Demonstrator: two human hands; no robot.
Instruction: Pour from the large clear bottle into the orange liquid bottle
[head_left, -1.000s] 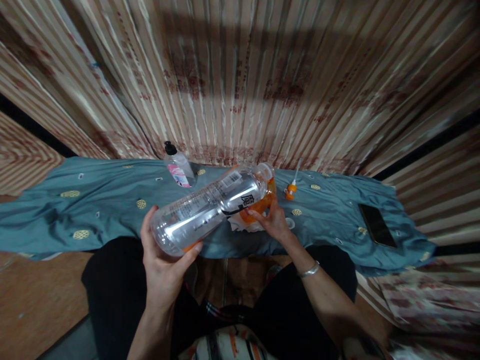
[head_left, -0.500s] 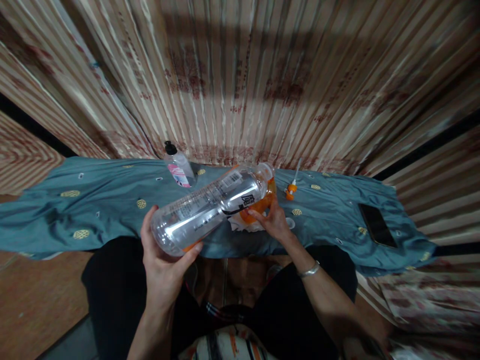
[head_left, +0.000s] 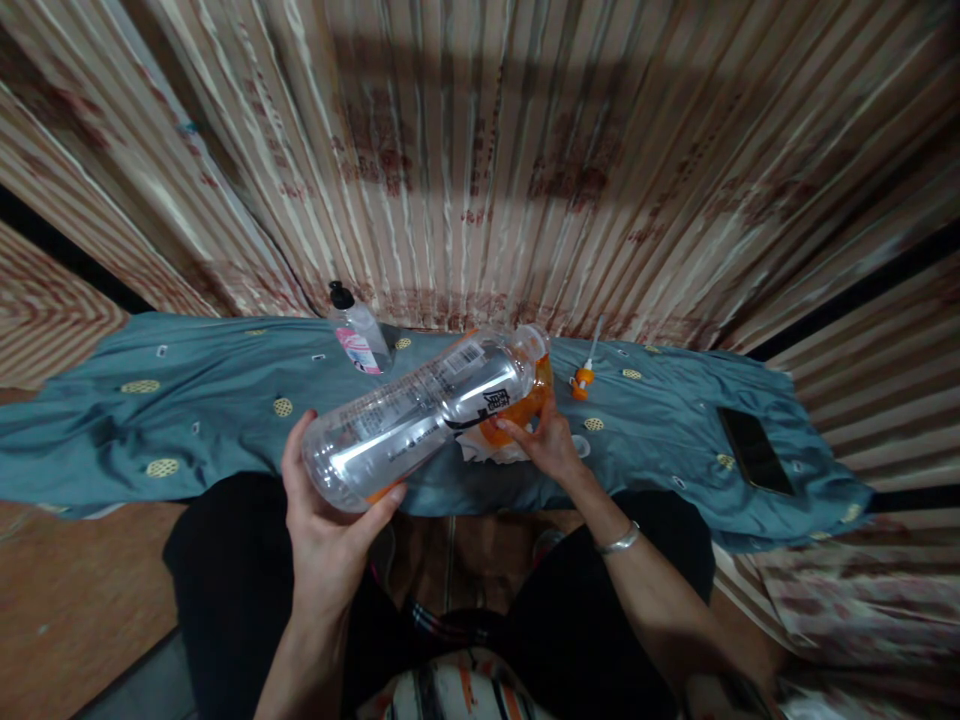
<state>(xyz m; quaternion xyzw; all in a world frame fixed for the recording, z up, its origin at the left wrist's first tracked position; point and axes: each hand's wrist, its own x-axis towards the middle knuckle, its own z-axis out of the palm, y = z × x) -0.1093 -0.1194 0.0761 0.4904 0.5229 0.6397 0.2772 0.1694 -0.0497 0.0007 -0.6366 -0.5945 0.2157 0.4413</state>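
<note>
A large clear plastic bottle (head_left: 420, 420) is tilted, its open neck pointing up and to the right. My left hand (head_left: 330, 525) grips it round the base. Behind the neck is an orange bottle (head_left: 525, 405), partly hidden by the clear one. My right hand (head_left: 546, 440) is closed on the orange bottle, with the thumb near the clear bottle's label. Crumpled white tissue (head_left: 495, 448) lies beneath them on the teal cloth (head_left: 240, 430). An orange pump top (head_left: 583, 380) with a thin tube rests to the right.
A pump-less bottle with a black cap (head_left: 361, 340) and pink label stands at the back left. A dark phone (head_left: 754, 450) lies at the right. Near my right hand is a small clear disc (head_left: 580, 446). A striped curtain (head_left: 480, 180) hangs behind the cloth.
</note>
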